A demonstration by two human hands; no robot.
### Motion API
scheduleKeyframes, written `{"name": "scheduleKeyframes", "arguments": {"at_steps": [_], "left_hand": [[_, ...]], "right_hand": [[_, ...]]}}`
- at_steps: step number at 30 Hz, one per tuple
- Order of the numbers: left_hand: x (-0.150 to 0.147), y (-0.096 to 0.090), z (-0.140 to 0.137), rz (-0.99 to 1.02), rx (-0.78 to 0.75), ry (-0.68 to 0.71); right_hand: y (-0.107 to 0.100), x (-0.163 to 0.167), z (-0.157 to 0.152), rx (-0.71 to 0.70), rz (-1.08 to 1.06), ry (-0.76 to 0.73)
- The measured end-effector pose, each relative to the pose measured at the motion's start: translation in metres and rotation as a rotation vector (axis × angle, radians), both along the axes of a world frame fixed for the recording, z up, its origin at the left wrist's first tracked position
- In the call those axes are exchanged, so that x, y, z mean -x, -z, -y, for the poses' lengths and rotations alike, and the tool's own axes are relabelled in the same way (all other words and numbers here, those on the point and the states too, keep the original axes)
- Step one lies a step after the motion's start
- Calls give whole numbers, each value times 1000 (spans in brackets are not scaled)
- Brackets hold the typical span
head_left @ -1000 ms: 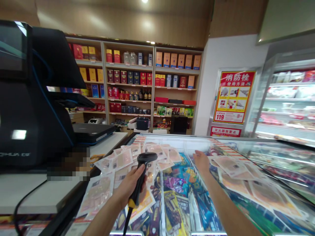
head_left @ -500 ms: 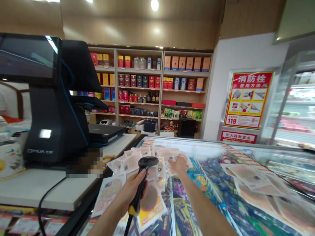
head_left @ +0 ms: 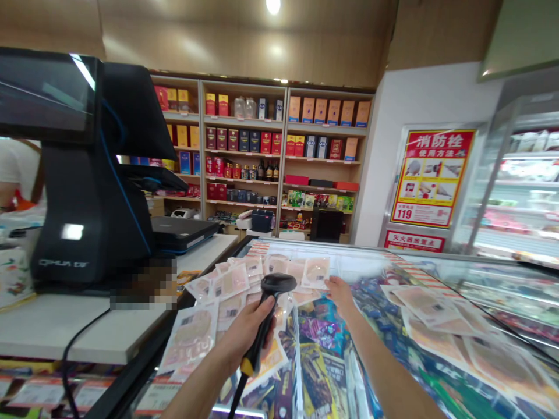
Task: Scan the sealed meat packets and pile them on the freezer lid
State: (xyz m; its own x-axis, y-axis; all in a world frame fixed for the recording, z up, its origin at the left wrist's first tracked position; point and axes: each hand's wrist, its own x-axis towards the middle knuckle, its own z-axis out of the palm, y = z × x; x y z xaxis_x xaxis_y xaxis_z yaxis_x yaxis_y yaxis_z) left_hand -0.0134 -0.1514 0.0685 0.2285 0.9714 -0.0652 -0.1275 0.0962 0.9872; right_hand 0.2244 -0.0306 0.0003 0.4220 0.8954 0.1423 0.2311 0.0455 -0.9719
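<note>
My left hand (head_left: 257, 320) is wrapped round the handle of a black barcode scanner (head_left: 278, 283) with a yellow base and a trailing cable. The scanner's head points away from me, over the spread packets. My right hand (head_left: 341, 294) pinches the lower right edge of a flat clear packet (head_left: 316, 271), its barcode facing up. Several more such packets (head_left: 229, 281) overlap on the freezer's glass top to the left. A larger packet (head_left: 192, 333) lies nearer to me, left of my left hand.
A black checkout terminal (head_left: 78, 203) stands on the white counter (head_left: 87, 331) at left. More packets (head_left: 432, 308) lie on the freezer glass at right. Frozen goods (head_left: 323, 372) show beneath. Shelves of boxed bottles (head_left: 244, 141) line the back wall.
My right hand has moved slightly right and now holds a packet by its edge, lifted from the others. The scanner has shifted a little right with my left hand. The view has shifted slightly.
</note>
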Motion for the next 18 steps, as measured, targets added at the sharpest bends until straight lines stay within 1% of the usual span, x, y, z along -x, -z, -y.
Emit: {"name": "scheduleKeyframes", "arguments": {"at_steps": [4, 7, 13, 18], "left_hand": [[-19, -1, 2, -9, -17, 93], [-32, -4, 4, -43, -37, 136], [-44, -7, 6, -90, -54, 189], [-47, -4, 4, -119, -78, 250]], "right_hand": [[1, -24, 16, -29, -87, 42], [2, -34, 22, -53, -123, 63], [5, -42, 27, -42, -93, 82], [9, -53, 28, -3, -15, 87]]}}
